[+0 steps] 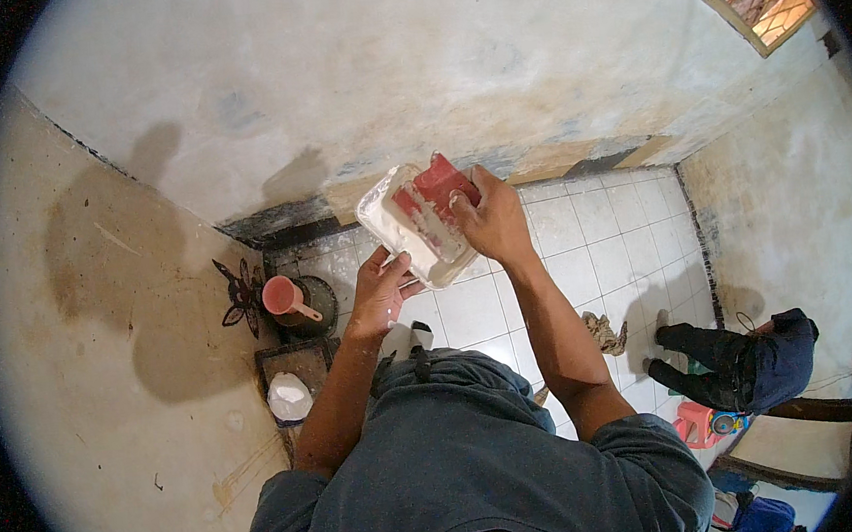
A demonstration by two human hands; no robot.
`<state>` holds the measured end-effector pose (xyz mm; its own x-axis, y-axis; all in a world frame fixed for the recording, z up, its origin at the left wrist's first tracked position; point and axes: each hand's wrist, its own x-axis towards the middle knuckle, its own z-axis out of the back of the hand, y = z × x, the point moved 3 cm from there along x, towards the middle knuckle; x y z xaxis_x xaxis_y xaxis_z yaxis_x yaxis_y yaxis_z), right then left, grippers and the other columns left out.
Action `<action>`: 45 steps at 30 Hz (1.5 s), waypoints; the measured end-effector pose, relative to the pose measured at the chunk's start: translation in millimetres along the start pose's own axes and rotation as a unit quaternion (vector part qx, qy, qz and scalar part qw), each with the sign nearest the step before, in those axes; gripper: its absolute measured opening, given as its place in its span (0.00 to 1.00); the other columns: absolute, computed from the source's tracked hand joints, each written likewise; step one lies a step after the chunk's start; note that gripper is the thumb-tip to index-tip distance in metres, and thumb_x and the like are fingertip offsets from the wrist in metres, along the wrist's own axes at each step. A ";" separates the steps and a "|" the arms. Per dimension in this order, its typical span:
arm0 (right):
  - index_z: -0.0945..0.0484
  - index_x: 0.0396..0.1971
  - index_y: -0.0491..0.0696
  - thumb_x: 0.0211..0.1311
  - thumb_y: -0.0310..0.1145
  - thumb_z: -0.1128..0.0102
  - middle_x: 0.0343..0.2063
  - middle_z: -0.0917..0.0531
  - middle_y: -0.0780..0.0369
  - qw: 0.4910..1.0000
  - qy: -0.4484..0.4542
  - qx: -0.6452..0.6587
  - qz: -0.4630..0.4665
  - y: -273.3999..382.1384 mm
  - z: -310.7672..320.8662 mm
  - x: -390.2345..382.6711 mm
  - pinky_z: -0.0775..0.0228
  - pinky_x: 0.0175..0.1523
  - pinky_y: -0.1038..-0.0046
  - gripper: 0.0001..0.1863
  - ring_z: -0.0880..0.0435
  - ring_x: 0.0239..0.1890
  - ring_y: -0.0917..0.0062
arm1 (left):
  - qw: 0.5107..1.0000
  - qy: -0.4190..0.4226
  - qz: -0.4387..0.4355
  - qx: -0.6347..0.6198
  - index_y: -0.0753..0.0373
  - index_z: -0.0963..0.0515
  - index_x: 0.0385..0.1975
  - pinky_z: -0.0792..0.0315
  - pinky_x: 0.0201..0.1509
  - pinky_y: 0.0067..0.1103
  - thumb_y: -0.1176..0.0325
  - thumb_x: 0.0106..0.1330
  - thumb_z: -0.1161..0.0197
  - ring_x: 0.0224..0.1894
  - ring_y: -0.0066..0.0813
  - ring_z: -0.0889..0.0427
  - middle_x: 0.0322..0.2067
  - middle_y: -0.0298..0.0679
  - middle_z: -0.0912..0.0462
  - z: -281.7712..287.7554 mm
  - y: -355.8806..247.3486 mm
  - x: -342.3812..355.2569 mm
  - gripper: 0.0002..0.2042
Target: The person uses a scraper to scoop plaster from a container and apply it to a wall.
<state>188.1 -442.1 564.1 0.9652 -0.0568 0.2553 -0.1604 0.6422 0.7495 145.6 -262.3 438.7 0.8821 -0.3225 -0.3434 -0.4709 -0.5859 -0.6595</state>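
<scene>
My left hand (379, 294) grips a shallow white tray (375, 210) by its lower left edge, fingers wrapped under the rim. White, creamy paste (413, 252) lies in the tray and smears its walls. In my right hand (495, 220) is a red flat putty scraper (443, 179), pinched between thumb and fingers. The scraper's blade lies over the tray's opening, streaked with paste. White smudges mark my right thumb and left wrist. Both hands are held out in front of my body, above the tiled floor and short of the patchy wall (334, 85).
A pink dipper (282, 296) rests on a dark round container (322, 298) at left, beside a black flower-shaped ornament (240, 297). Below is a white bundle (289, 397) on a dark stand. A crumpled cloth (604, 335) lies on the tiles (567, 226). Another person (778, 360) stands right, near pink plastic (694, 425).
</scene>
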 end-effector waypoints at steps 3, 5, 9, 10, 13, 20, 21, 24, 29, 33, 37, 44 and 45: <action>0.24 0.33 0.40 0.55 0.32 0.42 0.26 0.20 0.45 0.998 0.004 -0.053 -0.038 -8.4 0.0 0.6 0.28 0.37 0.59 0.11 0.19 0.31 0.49 | 1.000 0.014 -0.007 -0.002 0.63 0.30 0.56 0.19 0.47 0.31 0.64 0.67 0.37 0.42 0.33 0.16 0.45 0.44 0.19 -3.1 -3.1 -1.8 0.21; 0.25 0.32 0.40 0.56 0.32 0.43 0.25 0.20 0.46 0.999 -0.003 -0.033 -0.001 -1.7 -4.2 -4.5 0.28 0.36 0.58 0.10 0.20 0.31 0.48 | 1.000 0.020 -0.003 0.012 0.63 0.31 0.57 0.20 0.50 0.33 0.65 0.67 0.38 0.44 0.34 0.16 0.46 0.44 0.20 -4.3 -4.8 -2.2 0.20; 0.25 0.34 0.40 0.57 0.33 0.43 0.25 0.20 0.46 0.999 0.016 -0.041 -0.023 5.4 -13.9 -12.4 0.29 0.36 0.57 0.11 0.20 0.30 0.48 | 1.000 0.029 0.000 0.001 0.63 0.32 0.57 0.21 0.52 0.35 0.65 0.67 0.38 0.45 0.36 0.17 0.47 0.44 0.20 -11.5 -9.8 -4.9 0.21; 0.26 0.35 0.41 0.57 0.34 0.43 0.24 0.20 0.46 0.998 0.028 -0.058 -0.008 6.5 -17.9 -14.3 0.28 0.35 0.56 0.11 0.20 0.30 0.47 | 0.999 0.032 -0.001 0.000 0.63 0.32 0.57 0.22 0.53 0.36 0.66 0.67 0.38 0.46 0.36 0.17 0.47 0.44 0.20 -11.8 -9.8 -4.8 0.21; 0.26 0.36 0.42 0.58 0.34 0.43 0.23 0.20 0.47 0.996 0.046 -0.078 0.007 21.5 -20.0 -18.4 0.28 0.34 0.54 0.11 0.20 0.28 0.47 | 0.999 0.032 0.000 -0.002 0.63 0.32 0.57 0.22 0.53 0.36 0.67 0.67 0.38 0.46 0.37 0.17 0.47 0.44 0.20 -9.1 -9.1 -4.9 0.21; 0.27 0.36 0.42 0.58 0.32 0.43 0.22 0.19 0.47 0.990 0.068 -0.125 0.021 38.8 -20.5 -21.3 0.27 0.33 0.54 0.10 0.19 0.27 0.48 | 1.000 0.011 0.002 0.005 0.64 0.31 0.57 0.19 0.48 0.34 0.68 0.67 0.38 0.43 0.35 0.16 0.46 0.44 0.20 -5.2 -5.2 -1.3 0.20; 0.27 0.36 0.42 0.58 0.32 0.43 0.22 0.19 0.47 0.990 0.069 -0.125 0.022 39.0 -19.4 -21.8 0.27 0.33 0.54 0.10 0.19 0.27 0.48 | 1.000 0.011 0.001 0.005 0.64 0.31 0.57 0.19 0.48 0.34 0.68 0.67 0.38 0.43 0.35 0.16 0.46 0.44 0.20 -4.8 -5.3 -1.5 0.20; 0.27 0.37 0.42 0.59 0.33 0.43 0.22 0.19 0.47 0.993 0.053 -0.099 0.029 38.9 -16.7 -22.9 0.27 0.33 0.54 0.11 0.19 0.26 0.48 | 1.000 0.015 0.003 0.010 0.64 0.32 0.57 0.19 0.48 0.33 0.67 0.67 0.38 0.43 0.35 0.16 0.46 0.44 0.19 -4.5 -5.0 -2.1 0.21; 0.28 0.34 0.43 0.59 0.34 0.44 0.20 0.20 0.47 0.993 0.023 -0.113 0.029 31.3 -15.1 -19.4 0.28 0.32 0.53 0.10 0.19 0.25 0.48 | 1.000 0.022 0.005 0.008 0.63 0.33 0.59 0.21 0.49 0.32 0.67 0.67 0.38 0.44 0.35 0.17 0.46 0.44 0.20 -8.0 -8.4 -6.0 0.22; 0.28 0.33 0.43 0.59 0.34 0.44 0.20 0.20 0.47 0.989 0.051 -0.134 0.022 30.7 -19.0 -18.6 0.29 0.31 0.53 0.10 0.20 0.25 0.48 | 0.999 0.030 -0.013 0.006 0.63 0.33 0.59 0.21 0.50 0.33 0.67 0.67 0.38 0.45 0.35 0.17 0.47 0.44 0.20 -10.6 -10.6 -6.7 0.22; 0.29 0.32 0.43 0.59 0.34 0.43 0.20 0.20 0.47 0.989 0.034 -0.139 0.024 25.9 -17.3 -16.4 0.29 0.31 0.53 0.10 0.20 0.25 0.48 | 1.000 0.009 0.005 0.026 0.63 0.33 0.59 0.21 0.51 0.34 0.67 0.68 0.39 0.46 0.36 0.17 0.47 0.45 0.20 -9.5 -9.7 -5.2 0.22; 0.28 0.31 0.42 0.58 0.34 0.42 0.22 0.20 0.47 0.995 0.003 -0.103 0.016 18.1 -7.5 -10.4 0.29 0.32 0.54 0.10 0.20 0.27 0.47 | 1.000 0.021 -0.001 0.019 0.63 0.32 0.57 0.21 0.52 0.35 0.66 0.67 0.39 0.46 0.35 0.17 0.47 0.44 0.20 -10.6 -12.2 -6.4 0.20; 0.28 0.31 0.42 0.58 0.34 0.42 0.22 0.20 0.47 0.995 0.004 -0.102 0.017 14.1 -3.9 -8.0 0.29 0.32 0.54 0.10 0.20 0.27 0.47 | 1.000 0.021 -0.002 0.019 0.63 0.32 0.57 0.21 0.52 0.35 0.66 0.67 0.39 0.46 0.35 0.17 0.47 0.44 0.20 -10.5 -12.5 -6.2 0.20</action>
<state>178.9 -429.6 570.3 0.9615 -0.0277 0.2734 -0.1482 0.7857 0.6006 145.9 -260.7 456.1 0.8821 -0.3513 -0.3137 -0.4664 -0.5586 -0.6859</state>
